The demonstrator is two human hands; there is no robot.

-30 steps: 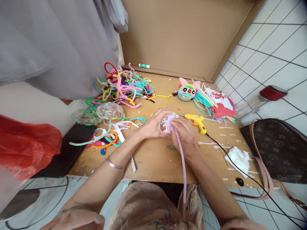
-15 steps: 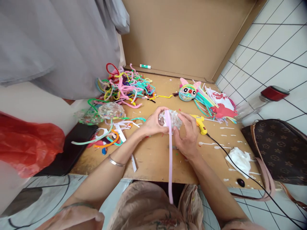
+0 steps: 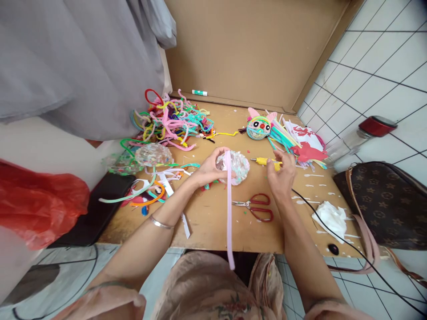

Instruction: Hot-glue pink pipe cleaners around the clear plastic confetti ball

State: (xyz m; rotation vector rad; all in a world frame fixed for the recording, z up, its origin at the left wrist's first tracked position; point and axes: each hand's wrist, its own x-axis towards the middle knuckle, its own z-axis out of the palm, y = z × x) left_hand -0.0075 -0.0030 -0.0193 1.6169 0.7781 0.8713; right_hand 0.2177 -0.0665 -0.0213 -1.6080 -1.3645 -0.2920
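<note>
My left hand grips a clear, glittery plastic ball above the wooden table. A long pink pipe cleaner hangs from the ball down past the table's front edge. My right hand is off the ball and rests over the yellow glue gun, fingers curled on its handle. Red-handled scissors lie on the table just in front of that hand.
A tangle of coloured pipe cleaners lies at the back left, a second clear ball beside it. A decorated ball with a face and paper strips sit back right. A brown bag, a red-lidded jar and crumpled tissue are at the right.
My right hand has let go of the ball and moved right onto the glue gun, uncovering the scissors. The left hand keeps the ball, and the pipe cleaner now hangs straight down.
</note>
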